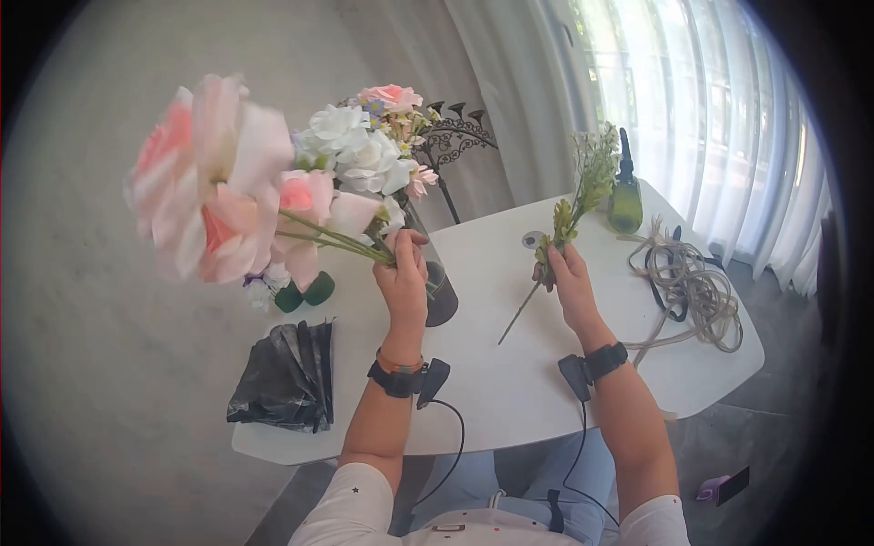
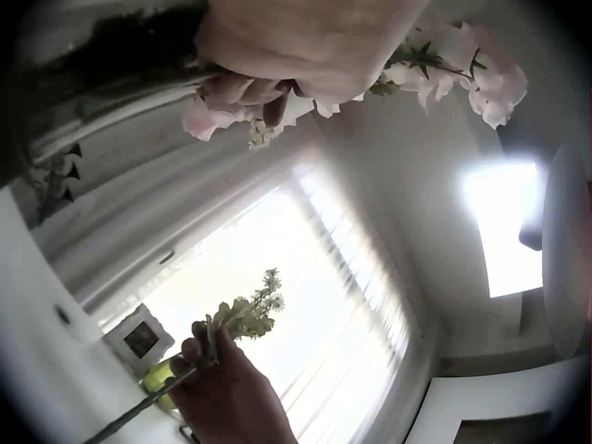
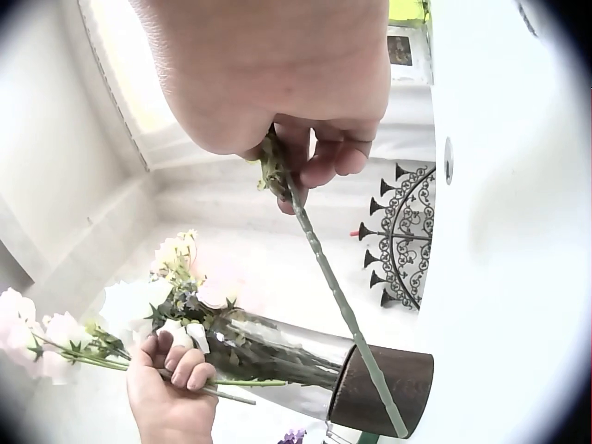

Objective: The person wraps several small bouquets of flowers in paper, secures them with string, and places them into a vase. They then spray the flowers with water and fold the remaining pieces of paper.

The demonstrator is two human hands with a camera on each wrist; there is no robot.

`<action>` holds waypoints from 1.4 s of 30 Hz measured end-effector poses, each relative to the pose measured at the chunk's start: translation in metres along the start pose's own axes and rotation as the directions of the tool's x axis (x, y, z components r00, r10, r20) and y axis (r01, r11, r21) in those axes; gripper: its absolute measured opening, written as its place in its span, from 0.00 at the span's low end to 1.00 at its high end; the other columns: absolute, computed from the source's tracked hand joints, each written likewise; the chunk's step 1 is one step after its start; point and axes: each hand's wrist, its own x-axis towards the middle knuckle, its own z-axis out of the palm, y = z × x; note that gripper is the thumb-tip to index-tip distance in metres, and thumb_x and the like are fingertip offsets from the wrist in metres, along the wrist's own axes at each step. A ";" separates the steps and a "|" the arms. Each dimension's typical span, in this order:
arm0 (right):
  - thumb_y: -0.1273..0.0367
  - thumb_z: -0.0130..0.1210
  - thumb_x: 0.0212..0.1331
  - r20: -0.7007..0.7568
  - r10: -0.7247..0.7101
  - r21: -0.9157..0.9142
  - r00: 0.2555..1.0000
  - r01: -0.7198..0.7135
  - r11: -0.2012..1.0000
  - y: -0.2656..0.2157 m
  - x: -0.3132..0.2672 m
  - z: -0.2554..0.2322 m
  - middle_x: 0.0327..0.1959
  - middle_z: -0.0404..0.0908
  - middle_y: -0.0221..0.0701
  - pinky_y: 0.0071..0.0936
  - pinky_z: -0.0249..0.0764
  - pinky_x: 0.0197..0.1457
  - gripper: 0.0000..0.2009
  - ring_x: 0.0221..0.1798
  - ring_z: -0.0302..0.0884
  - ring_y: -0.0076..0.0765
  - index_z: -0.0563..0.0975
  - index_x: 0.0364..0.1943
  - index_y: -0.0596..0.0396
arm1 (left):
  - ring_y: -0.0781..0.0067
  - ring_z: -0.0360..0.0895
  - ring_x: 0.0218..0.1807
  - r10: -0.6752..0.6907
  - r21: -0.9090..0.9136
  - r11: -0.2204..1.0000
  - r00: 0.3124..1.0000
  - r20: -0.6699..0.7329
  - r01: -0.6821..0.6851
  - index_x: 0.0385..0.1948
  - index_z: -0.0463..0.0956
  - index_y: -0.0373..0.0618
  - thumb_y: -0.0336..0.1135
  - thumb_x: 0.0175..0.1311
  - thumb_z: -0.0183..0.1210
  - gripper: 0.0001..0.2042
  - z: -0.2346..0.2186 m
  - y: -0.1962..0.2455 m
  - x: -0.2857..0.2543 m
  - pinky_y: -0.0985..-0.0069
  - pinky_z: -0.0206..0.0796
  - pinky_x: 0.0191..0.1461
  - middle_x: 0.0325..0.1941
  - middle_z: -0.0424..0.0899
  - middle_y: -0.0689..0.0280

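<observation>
The left hand (image 1: 404, 278) grips the green stems of several large pink roses (image 1: 228, 214), whose heads lean to the left in the head view. Right beside it stands a glass vase with a dark base (image 1: 441, 305), holding white and pink flowers (image 1: 369, 155). In the right wrist view the rose stems pass in front of the vase glass (image 3: 277, 356). Between thumb and fingers the right hand (image 1: 572, 284) pinches a leafy green sprig (image 1: 566, 217), its bare stem (image 3: 338, 296) pointing down over the table.
Black folded plastic (image 1: 284, 378) lies at the table's left. A green spray bottle (image 1: 625, 202) stands at the back right, with a coiled pale cord or ribbon (image 1: 692, 291) nearer. Behind the table are a dark ornate metal stand (image 1: 448, 146) and white curtains (image 1: 710, 118).
</observation>
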 end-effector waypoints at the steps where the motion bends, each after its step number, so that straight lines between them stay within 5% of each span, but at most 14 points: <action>1: 0.62 0.41 0.70 0.010 -0.014 -0.011 1.000 0.014 1.000 -0.001 -0.001 0.001 0.22 0.75 0.27 0.15 0.59 0.24 0.11 0.22 0.65 0.15 0.70 0.36 0.54 | 0.90 0.52 0.14 -0.086 0.059 0.995 0.996 0.034 0.084 0.29 0.73 0.37 0.40 0.69 0.45 0.15 -0.006 0.002 0.004 0.85 0.41 0.17 0.16 0.56 0.77; 7: 0.61 0.40 0.70 0.093 0.016 0.030 0.996 -0.019 0.999 -0.009 -0.008 0.010 0.25 0.74 0.30 0.15 0.63 0.19 0.13 0.20 0.66 0.18 0.69 0.39 0.57 | 0.85 0.55 0.16 0.013 0.311 0.950 0.997 0.074 -0.036 0.38 0.78 0.37 0.43 0.69 0.47 0.17 -0.024 -0.009 0.030 0.83 0.46 0.20 0.16 0.61 0.75; 10: 0.61 0.39 0.71 0.089 -0.050 0.002 0.995 0.050 0.999 -0.013 -0.008 0.010 0.27 0.73 0.31 0.19 0.68 0.21 0.13 0.22 0.69 0.22 0.68 0.40 0.58 | 0.74 0.67 0.21 0.033 0.521 0.851 0.997 0.073 -0.066 0.38 0.77 0.35 0.45 0.69 0.47 0.19 -0.034 -0.004 0.030 0.75 0.59 0.27 0.19 0.71 0.67; 12: 0.62 0.39 0.71 0.073 -0.087 -0.017 0.993 0.089 0.996 -0.024 -0.004 0.015 0.27 0.73 0.31 0.20 0.69 0.22 0.13 0.23 0.70 0.23 0.68 0.40 0.59 | 0.51 0.70 0.25 0.308 0.513 0.807 0.950 0.055 -0.292 0.31 0.74 0.33 0.41 0.68 0.48 0.17 -0.031 -0.001 0.027 0.66 0.62 0.33 0.22 0.75 0.52; 16: 0.64 0.40 0.71 0.066 -0.284 -0.010 0.956 0.286 0.958 -0.060 0.004 0.035 0.30 0.73 0.32 0.24 0.73 0.28 0.13 0.25 0.72 0.26 0.68 0.41 0.61 | 0.54 0.76 0.43 0.015 0.556 0.829 0.995 0.101 -0.069 0.39 0.74 0.30 0.45 0.68 0.49 0.20 -0.038 0.017 0.027 0.66 0.65 0.48 0.38 0.81 0.52; 21: 0.65 0.40 0.70 0.142 -0.475 -0.110 0.869 0.491 0.864 -0.122 0.023 0.074 0.33 0.74 0.33 0.26 0.75 0.31 0.13 0.27 0.74 0.27 0.68 0.44 0.63 | 0.54 0.73 0.51 0.398 0.430 0.805 0.910 0.118 -0.408 0.48 0.69 0.31 0.37 0.67 0.51 0.17 -0.053 -0.002 0.038 0.67 0.63 0.54 0.48 0.77 0.50; 27: 0.68 0.39 0.70 0.231 -0.570 -0.231 0.789 0.613 0.755 -0.161 0.037 0.146 0.36 0.76 0.34 0.26 0.76 0.33 0.12 0.31 0.76 0.27 0.68 0.46 0.64 | 0.52 0.73 0.51 0.399 0.445 0.821 0.917 0.002 -0.358 0.48 0.71 0.33 0.34 0.65 0.51 0.14 -0.065 -0.005 0.047 0.65 0.62 0.55 0.50 0.76 0.51; 31: 0.71 0.42 0.67 0.371 -0.691 -0.201 0.621 0.780 0.593 -0.149 0.059 0.164 0.39 0.78 0.35 0.25 0.76 0.37 0.12 0.35 0.77 0.29 0.68 0.49 0.64 | 0.53 0.72 0.52 0.420 0.526 0.776 0.907 -0.021 -0.347 0.47 0.72 0.34 0.34 0.64 0.52 0.14 -0.064 -0.002 0.043 0.63 0.62 0.56 0.50 0.76 0.52; 34: 0.74 0.48 0.61 0.459 -0.768 -0.177 0.446 0.893 0.413 -0.117 0.075 0.164 0.37 0.80 0.32 0.28 0.74 0.41 0.16 0.43 0.77 0.33 0.68 0.53 0.62 | 0.63 0.76 0.45 0.371 0.174 0.924 0.909 -0.192 -0.340 0.44 0.72 0.33 0.33 0.64 0.53 0.13 -0.061 -0.004 0.048 0.65 0.64 0.54 0.42 0.79 0.56; 36: 0.71 0.47 0.63 0.514 -0.787 -0.093 0.340 0.935 0.343 -0.128 0.061 0.180 0.40 0.79 0.35 0.30 0.74 0.44 0.16 0.44 0.77 0.33 0.68 0.54 0.62 | 0.66 0.76 0.47 0.671 0.578 0.622 0.740 -0.047 -0.528 0.43 0.74 0.30 0.42 0.68 0.48 0.19 -0.069 -0.023 0.060 0.67 0.60 0.60 0.42 0.81 0.59; 38: 0.66 0.46 0.67 0.580 -0.806 0.092 0.119 0.973 0.209 -0.147 0.042 0.207 0.46 0.77 0.40 0.33 0.74 0.51 0.17 0.48 0.76 0.32 0.66 0.56 0.60 | 0.66 0.76 0.47 0.654 0.564 0.650 0.752 -0.075 -0.509 0.44 0.74 0.30 0.42 0.68 0.48 0.19 -0.074 -0.020 0.066 0.67 0.60 0.60 0.42 0.81 0.59; 39: 0.66 0.46 0.67 0.585 -0.803 0.094 0.115 0.974 0.208 -0.146 0.051 0.208 0.46 0.77 0.40 0.33 0.74 0.51 0.17 0.48 0.76 0.32 0.66 0.56 0.60 | 0.66 0.76 0.47 0.637 0.553 0.673 0.765 -0.095 -0.491 0.44 0.74 0.30 0.42 0.68 0.48 0.19 -0.078 -0.019 0.070 0.67 0.60 0.60 0.43 0.81 0.59; 41: 0.67 0.43 0.68 0.445 -0.434 -0.503 0.784 0.619 0.603 -0.142 0.078 0.209 0.36 0.79 0.38 0.29 0.77 0.38 0.13 0.35 0.80 0.31 0.68 0.51 0.62 | 0.66 0.76 0.48 0.597 0.531 0.717 0.791 -0.134 -0.451 0.44 0.74 0.31 0.43 0.68 0.48 0.19 -0.093 -0.016 0.069 0.68 0.59 0.60 0.44 0.81 0.59; 42: 0.67 0.41 0.69 0.456 -0.383 -0.450 0.804 0.579 0.680 -0.146 0.070 0.220 0.35 0.78 0.37 0.22 0.75 0.33 0.12 0.31 0.80 0.29 0.68 0.47 0.63 | 0.66 0.75 0.48 0.576 0.520 0.738 0.803 -0.151 -0.431 0.45 0.74 0.31 0.43 0.68 0.48 0.19 -0.098 -0.021 0.033 0.68 0.59 0.61 0.44 0.81 0.59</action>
